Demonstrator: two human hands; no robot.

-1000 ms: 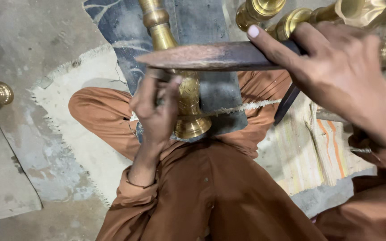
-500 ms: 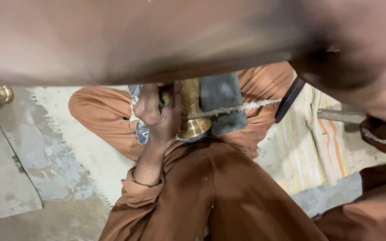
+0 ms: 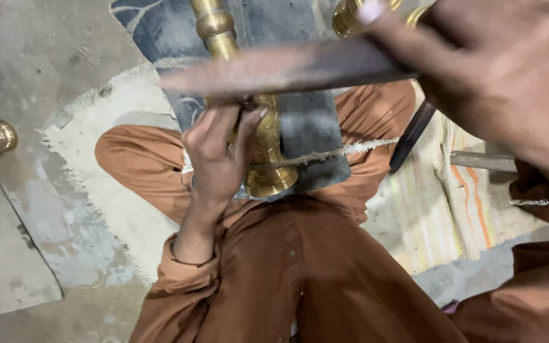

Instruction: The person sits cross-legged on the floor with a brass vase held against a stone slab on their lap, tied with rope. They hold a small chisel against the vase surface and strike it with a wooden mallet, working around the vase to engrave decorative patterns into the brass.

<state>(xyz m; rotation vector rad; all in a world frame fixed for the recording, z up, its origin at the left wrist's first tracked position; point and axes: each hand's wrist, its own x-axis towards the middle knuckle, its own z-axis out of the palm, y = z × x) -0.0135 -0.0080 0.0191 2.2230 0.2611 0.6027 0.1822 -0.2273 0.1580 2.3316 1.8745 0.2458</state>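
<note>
Right now, shiny brass stem (image 3: 263, 149) at frame middle, bumpy and round, wide flared foot low, lying on dark cloth pad (image 3: 312, 136) over lap. Left hand (image 3: 217, 159) wraps stem, fingers pressed tight around it. Right hand (image 3: 509, 82) upper right, fingers pinching long flat metal file (image 3: 287, 68), blurry, crossing above stem. File could slip, scrape left fingers, since they sit close under it. Smooth stem could roll on soft pad. More brass parts (image 3: 351, 14) top; striped mat (image 3: 459, 209) right; grey floor (image 3: 27, 209).
</note>
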